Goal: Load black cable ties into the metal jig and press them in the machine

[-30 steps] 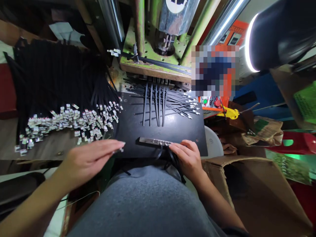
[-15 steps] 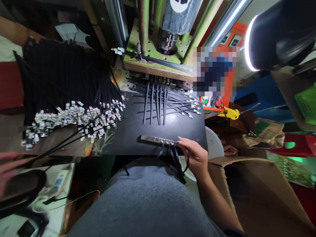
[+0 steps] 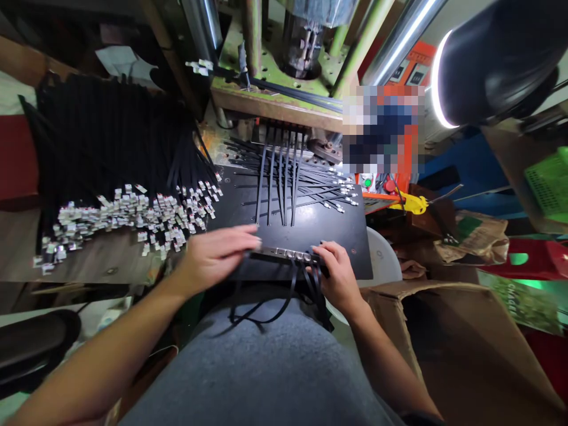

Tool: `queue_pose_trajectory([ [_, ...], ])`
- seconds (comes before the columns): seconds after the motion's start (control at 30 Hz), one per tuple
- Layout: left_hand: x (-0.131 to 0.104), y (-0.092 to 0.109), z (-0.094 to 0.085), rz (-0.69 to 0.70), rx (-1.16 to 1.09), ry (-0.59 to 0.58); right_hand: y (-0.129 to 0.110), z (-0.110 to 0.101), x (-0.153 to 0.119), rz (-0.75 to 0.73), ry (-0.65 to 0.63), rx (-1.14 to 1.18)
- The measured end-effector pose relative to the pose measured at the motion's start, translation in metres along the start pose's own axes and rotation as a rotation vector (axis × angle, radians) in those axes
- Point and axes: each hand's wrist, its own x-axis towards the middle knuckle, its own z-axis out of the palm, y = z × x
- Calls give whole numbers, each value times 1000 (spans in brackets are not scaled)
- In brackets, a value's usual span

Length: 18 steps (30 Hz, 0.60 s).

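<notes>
In the head view a narrow metal bar with slots (image 3: 280, 252) lies across the near part of the black plate (image 3: 328, 228). Several black cables (image 3: 290, 290) hang from its slots toward my lap. My right hand (image 3: 339, 275) pinches the bar's right end, its fingers beside the hanging cables. At the bar's left end is my left hand (image 3: 215, 257), fingers together and slightly blurred. A black strand runs down from its fingertips; their exact hold is partly hidden. Beyond the bar, several black cables (image 3: 284, 189) stretch out from under the press, over others with white ends.
A large pile of black cables (image 3: 110, 130) with white connectors lies to the left. A green press (image 3: 275, 94) stands ahead, with green and red buttons (image 3: 378, 183) at its right. A lamp (image 3: 497, 65), a yellow-handled tool (image 3: 412, 203) and an open cardboard box (image 3: 465, 343) are on the right.
My left hand has come from the far left, with black cable, to the bar's left end. My right hand stays at the bar's right end. The view has shifted slightly.
</notes>
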Motion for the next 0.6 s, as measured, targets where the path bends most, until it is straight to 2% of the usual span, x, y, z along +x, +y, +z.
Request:
queue_pose_trajectory([
  [0.1, 17, 3, 40, 117, -181, -53, 8, 4, -5, 4, 15, 7],
  [0.2, 24, 6, 56, 120, -141, -56, 11, 7, -7, -9, 31, 26],
  [0.37, 27, 13, 49, 148, 14, -83, 10, 13, 5, -41, 47, 41],
  [0.47, 26, 14, 45, 132, 24, -91, 11, 5, 18, -68, 0, 55],
  [0.5, 25, 13, 43, 126, 5, -90, 13, -2, 23, -87, -58, 63],
  [0.6, 20, 10, 41, 79, -68, -79, 23, -31, 48, -174, -361, 110],
])
